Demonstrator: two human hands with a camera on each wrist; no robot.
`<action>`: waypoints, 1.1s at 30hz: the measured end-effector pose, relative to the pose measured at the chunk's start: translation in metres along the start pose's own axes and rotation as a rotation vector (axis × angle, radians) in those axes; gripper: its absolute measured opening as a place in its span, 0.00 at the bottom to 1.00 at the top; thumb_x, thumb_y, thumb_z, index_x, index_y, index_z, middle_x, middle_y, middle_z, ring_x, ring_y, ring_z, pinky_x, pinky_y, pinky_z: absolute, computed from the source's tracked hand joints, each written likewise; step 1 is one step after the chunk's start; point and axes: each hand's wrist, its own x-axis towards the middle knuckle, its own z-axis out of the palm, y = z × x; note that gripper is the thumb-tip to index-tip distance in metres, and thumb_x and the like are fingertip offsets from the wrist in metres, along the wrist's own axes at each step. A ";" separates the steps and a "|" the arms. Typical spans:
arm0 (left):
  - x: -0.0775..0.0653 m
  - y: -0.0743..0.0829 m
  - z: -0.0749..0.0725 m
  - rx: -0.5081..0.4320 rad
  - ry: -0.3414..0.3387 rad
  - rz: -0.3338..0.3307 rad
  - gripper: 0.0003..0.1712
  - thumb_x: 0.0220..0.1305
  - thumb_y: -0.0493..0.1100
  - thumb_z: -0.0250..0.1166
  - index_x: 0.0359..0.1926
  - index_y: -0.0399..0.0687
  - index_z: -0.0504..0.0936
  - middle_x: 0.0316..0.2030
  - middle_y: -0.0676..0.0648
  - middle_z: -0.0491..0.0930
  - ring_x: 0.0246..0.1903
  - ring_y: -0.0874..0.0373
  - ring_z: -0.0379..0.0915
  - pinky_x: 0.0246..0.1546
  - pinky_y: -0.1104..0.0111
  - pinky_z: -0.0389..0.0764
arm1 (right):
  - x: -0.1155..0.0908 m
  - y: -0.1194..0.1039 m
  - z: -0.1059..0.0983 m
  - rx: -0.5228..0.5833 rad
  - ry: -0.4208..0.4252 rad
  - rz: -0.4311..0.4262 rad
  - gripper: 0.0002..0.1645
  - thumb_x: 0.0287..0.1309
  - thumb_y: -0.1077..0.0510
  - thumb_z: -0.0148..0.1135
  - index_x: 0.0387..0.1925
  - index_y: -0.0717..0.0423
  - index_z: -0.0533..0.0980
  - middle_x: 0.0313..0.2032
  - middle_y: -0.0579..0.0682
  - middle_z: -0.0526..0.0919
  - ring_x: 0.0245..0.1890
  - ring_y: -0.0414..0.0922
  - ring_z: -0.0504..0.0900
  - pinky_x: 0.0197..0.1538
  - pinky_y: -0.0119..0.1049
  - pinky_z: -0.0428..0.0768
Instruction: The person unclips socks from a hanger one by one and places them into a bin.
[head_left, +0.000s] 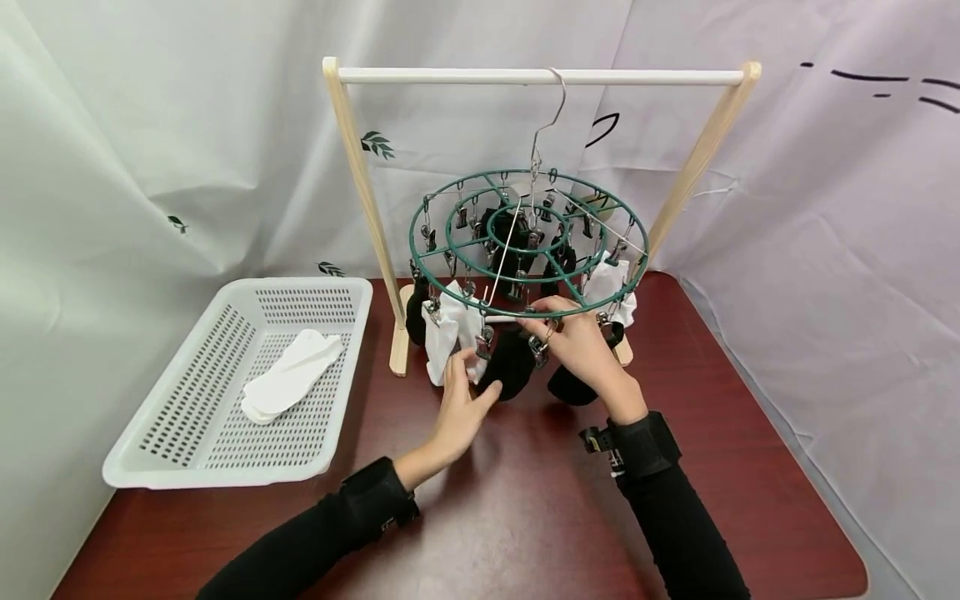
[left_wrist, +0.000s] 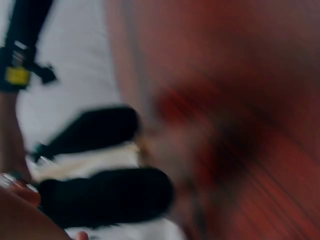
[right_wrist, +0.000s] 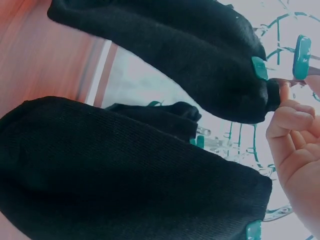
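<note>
A round green clip hanger [head_left: 423, 268] hangs by its hook, with black and white socks clipped to it. My right hand [head_left: 581, 342] is at its front rim, fingers pinching a small clip [right_wrist: 302, 57] beside the cuff of a black sock [right_wrist: 200, 55]. Another black sock [right_wrist: 125, 170] hangs nearer in the right wrist view. Lower and to the left, my left hand [head_left: 459, 417] has its thumb and fingers spread, holding nothing. Its fingertips are close to a white sock [head_left: 442, 337] and a hanging black sock [head_left: 512, 367].
A white perforated basket [head_left: 161, 367] with white socks [head_left: 288, 379] inside stands at the left. The hanger's hook sits on a white rail [head_left: 450, 77] between wooden posts [head_left: 365, 183]. Beneath is a dark red table [head_left: 510, 517]; pale curtains [head_left: 187, 125] surround it.
</note>
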 end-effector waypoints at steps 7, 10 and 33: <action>0.035 -0.022 -0.007 -0.078 -0.215 -0.035 0.32 0.70 0.44 0.65 0.71 0.39 0.69 0.67 0.39 0.72 0.67 0.48 0.68 0.67 0.54 0.67 | 0.001 -0.004 0.007 -0.002 0.006 0.000 0.15 0.66 0.56 0.67 0.49 0.62 0.82 0.42 0.57 0.85 0.30 0.48 0.80 0.34 0.41 0.76; 0.039 -0.023 -0.007 -0.095 -0.243 -0.014 0.17 0.71 0.42 0.65 0.56 0.37 0.81 0.49 0.45 0.85 0.50 0.56 0.80 0.54 0.64 0.77 | 0.002 -0.005 0.008 -0.006 0.019 -0.005 0.15 0.66 0.56 0.67 0.48 0.62 0.82 0.43 0.57 0.85 0.31 0.49 0.81 0.35 0.42 0.77; 0.038 -0.021 -0.013 -0.024 -0.194 -0.009 0.17 0.77 0.48 0.57 0.32 0.43 0.73 0.31 0.52 0.69 0.37 0.58 0.68 0.40 0.67 0.69 | 0.005 0.000 0.011 -0.076 0.084 -0.074 0.16 0.62 0.57 0.71 0.22 0.55 0.76 0.19 0.48 0.74 0.19 0.42 0.68 0.26 0.37 0.66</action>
